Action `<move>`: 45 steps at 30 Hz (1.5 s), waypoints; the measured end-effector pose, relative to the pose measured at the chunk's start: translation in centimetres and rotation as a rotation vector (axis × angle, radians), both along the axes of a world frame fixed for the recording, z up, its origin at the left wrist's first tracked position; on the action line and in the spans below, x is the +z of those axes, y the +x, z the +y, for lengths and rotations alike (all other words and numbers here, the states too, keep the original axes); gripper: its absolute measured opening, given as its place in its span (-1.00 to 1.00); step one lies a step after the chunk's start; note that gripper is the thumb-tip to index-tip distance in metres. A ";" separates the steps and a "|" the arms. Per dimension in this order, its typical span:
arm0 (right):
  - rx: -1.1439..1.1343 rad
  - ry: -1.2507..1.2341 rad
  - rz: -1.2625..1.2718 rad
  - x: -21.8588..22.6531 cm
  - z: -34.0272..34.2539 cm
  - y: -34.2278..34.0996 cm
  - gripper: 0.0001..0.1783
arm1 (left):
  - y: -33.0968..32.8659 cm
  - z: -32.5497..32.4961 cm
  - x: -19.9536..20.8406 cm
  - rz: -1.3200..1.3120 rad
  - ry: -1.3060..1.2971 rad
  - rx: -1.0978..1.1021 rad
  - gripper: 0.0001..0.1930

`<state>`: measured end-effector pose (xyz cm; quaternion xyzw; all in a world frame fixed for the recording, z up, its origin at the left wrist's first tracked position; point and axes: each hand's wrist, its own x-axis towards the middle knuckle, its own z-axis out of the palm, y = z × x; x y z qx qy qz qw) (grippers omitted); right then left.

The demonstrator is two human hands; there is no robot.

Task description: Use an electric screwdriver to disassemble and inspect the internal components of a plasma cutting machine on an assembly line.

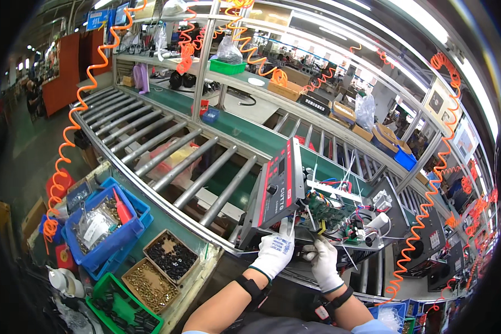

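A partly assembled electrical machine, its cover off, stands on the roller conveyor in front of me. Its red-and-black front panel (275, 186) with a knob tilts to the left, and green circuit boards (328, 207) and loose wires show behind it. My left hand (274, 255), in a white glove, grips the panel's lower right edge with one finger pointing up along it; the other fingers are partly hidden. My right hand (324, 264), also gloved, is closed just below the wiring, fingertips pinched together. What lies between them is too small to make out.
Blue bins (103, 228) with bagged hardware, boxes of black parts (171, 255) and brass-coloured screws (149, 285), and a green bin (122, 309) stand at left. Orange coiled hoses (72, 119) hang on both sides. Bare conveyor rollers (203, 172) run left; further black machines (448, 264) stand at right.
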<state>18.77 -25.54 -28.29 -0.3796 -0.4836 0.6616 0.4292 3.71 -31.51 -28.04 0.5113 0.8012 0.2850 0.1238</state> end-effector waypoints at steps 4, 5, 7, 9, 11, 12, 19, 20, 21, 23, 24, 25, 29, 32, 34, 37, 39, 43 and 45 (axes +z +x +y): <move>-0.028 -0.009 0.098 -0.6 -0.6 -0.1 -0.56 | 0.3 1.3 -2.9 0.115 0.121 -0.081 -0.54; -0.044 -0.010 0.096 -0.6 -0.7 -0.4 -0.56 | 0.2 1.2 -2.2 0.119 0.155 -0.092 -0.53; -0.009 -0.022 0.095 -0.8 -0.8 -1.4 -0.62 | 0.0 0.8 -1.0 0.079 0.126 -0.116 -0.52; 0.036 0.014 0.091 -1.0 -0.8 -2.1 -0.79 | -0.2 0.6 -0.8 0.031 0.101 -0.106 -0.51; 0.074 0.049 0.045 -0.9 -0.5 -2.4 -0.81 | -0.2 0.5 -0.7 0.034 0.100 -0.108 -0.50; 0.064 0.046 0.052 -1.0 -0.3 -2.4 -0.81 | -0.3 0.4 -0.6 0.070 0.111 -0.126 -0.52; -0.023 0.108 -0.080 -1.6 -0.7 -1.1 -0.59 | -0.4 0.3 -0.7 0.237 0.249 -0.073 -0.65; -0.051 0.110 -0.063 -1.3 -1.0 -0.4 -0.57 | -0.4 0.4 -0.5 0.238 0.199 -0.095 -0.57; -0.078 0.112 -0.047 -0.9 -1.3 0.1 -0.55 | -0.4 0.4 -0.3 0.239 0.147 -0.116 -0.47; -0.079 0.063 -0.018 -0.9 -1.6 0.4 -0.55 | -0.4 0.3 -0.9 0.264 0.152 -0.106 -0.50; -0.064 0.051 0.019 -1.2 -1.5 0.2 -0.54 | -0.3 0.5 -1.6 0.287 0.180 -0.071 -0.51; -0.061 0.044 0.056 -1.4 -1.4 0.2 -0.53 | -0.1 0.7 -1.6 0.309 0.213 -0.049 -0.52; 0.058 0.080 -0.020 -0.9 -0.9 -2.0 -0.59 | 0.6 0.8 -1.0 0.332 0.240 -0.014 -0.65; 0.095 0.032 -0.007 -0.7 -0.2 -2.6 -0.59 | 0.1 1.1 -1.1 0.372 0.306 0.015 -0.65; 0.083 0.002 -0.039 -0.6 0.0 -2.3 -0.61 | -0.4 1.2 -1.0 0.338 0.340 0.040 -0.67; 0.039 0.037 0.037 -1.7 0.3 -0.6 -0.55 | -1.0 1.0 -1.0 0.459 0.421 -0.015 -0.72; 0.063 0.035 0.052 -1.3 0.0 0.8 -0.53 | -0.7 0.6 -1.0 0.490 0.241 -0.007 -0.73; 0.047 0.007 0.062 -1.5 0.3 1.2 -0.54 | -0.2 1.0 -1.7 0.462 0.376 0.006 -0.85; 0.085 0.004 0.053 -1.2 0.6 0.2 -0.58 | -0.1 0.9 -1.2 0.409 0.369 0.004 -0.85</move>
